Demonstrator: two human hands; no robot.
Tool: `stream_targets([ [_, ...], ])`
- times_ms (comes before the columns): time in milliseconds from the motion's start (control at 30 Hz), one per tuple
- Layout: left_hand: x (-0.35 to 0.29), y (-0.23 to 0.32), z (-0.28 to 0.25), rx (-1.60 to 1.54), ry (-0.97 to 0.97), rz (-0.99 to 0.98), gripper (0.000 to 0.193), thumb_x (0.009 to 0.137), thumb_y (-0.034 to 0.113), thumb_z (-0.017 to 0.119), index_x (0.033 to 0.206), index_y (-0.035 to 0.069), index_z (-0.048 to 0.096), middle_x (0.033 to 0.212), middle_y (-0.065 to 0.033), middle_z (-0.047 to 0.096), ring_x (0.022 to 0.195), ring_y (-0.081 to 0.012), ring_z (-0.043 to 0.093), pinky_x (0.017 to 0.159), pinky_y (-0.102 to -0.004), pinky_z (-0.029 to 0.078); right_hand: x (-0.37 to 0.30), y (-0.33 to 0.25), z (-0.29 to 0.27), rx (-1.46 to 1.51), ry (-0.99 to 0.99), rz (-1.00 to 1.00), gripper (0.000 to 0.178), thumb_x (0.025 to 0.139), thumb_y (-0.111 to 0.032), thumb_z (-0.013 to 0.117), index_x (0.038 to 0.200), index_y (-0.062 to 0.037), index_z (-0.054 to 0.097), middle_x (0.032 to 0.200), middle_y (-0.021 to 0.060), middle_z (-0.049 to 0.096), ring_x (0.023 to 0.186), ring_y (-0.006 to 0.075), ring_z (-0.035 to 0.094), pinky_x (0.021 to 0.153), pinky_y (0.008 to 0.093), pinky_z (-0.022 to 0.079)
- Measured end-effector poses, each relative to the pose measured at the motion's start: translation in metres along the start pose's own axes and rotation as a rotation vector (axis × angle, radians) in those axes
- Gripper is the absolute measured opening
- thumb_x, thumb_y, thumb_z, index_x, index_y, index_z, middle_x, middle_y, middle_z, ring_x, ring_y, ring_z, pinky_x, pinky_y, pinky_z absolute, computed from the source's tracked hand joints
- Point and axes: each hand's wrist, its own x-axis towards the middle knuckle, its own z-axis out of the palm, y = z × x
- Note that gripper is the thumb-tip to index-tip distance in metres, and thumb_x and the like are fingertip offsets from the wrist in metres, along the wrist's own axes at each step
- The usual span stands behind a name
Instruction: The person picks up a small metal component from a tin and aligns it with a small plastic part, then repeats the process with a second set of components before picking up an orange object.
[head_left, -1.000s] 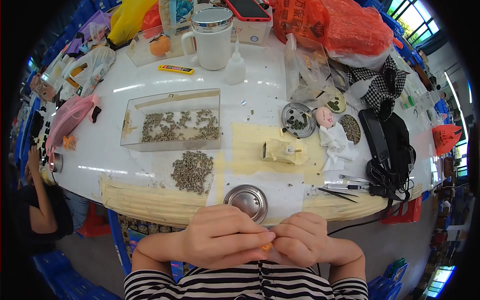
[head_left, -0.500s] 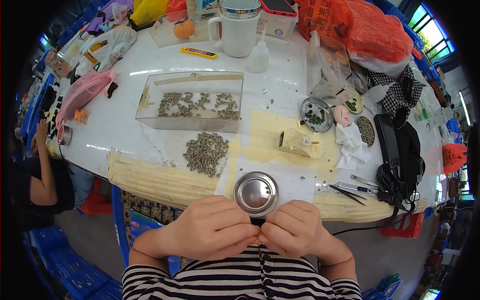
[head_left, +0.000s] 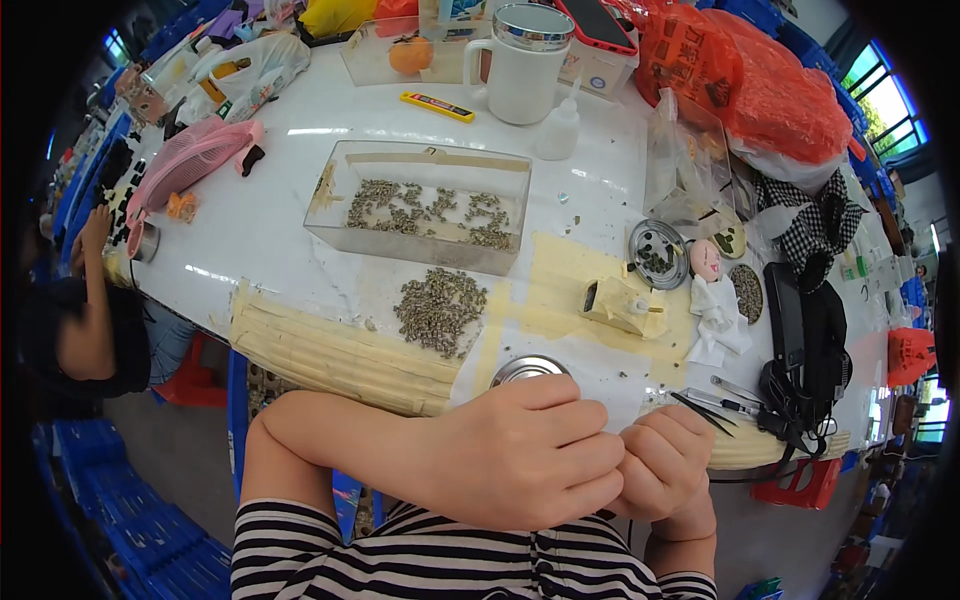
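My left hand (head_left: 530, 455) and my right hand (head_left: 665, 462) meet close to my body at the table's front edge. Both have their fingers curled in and pressed together, knuckles touching or nearly so. Whatever lies between the fingertips, if anything, is hidden. Just beyond my left hand is a round shiny metal dish (head_left: 528, 367), mostly covered by that hand. Left of the dish lies a pile of small grey-brown metal-looking pieces (head_left: 440, 310). Behind the pile, a clear rectangular box (head_left: 420, 247) holds more such pieces. A small tape-wrapped block (head_left: 622, 306) with a peg stands to the right.
Black tweezers (head_left: 705, 413) and a craft knife (head_left: 727, 400) lie right of my hands. Farther back are a metal dish of dark pieces (head_left: 659, 254), a white bottle (head_left: 560, 132), a lidded mug (head_left: 520, 75) and a yellow cutter (head_left: 437, 106). Another person's arm (head_left: 92, 300) is at left.
Both hands have shifted right together, still closed, and my left forearm now stretches across the front. The metal dish has become largely covered. The whole view has swung slightly.
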Motion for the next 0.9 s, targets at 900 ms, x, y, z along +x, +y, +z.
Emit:
stream_targets([
  [900,-0.043,0.007,0.036,-0.264,0.383,-0.148,0.033,0.078,-0.001,0.078,0.107,-0.001,0.063,0.113,-0.0238,0.066,0.076,-0.0225,0.072,0.062,-0.0279,0.060,-0.017,-0.020,0.011,0.380,0.604,0.597,0.026,0.103,-0.022,0.042,0.085,-0.0039,0.049,0.075,0.0093,0.060,0.063,0.0138,0.052,0.059,0.0249,0.045],
])
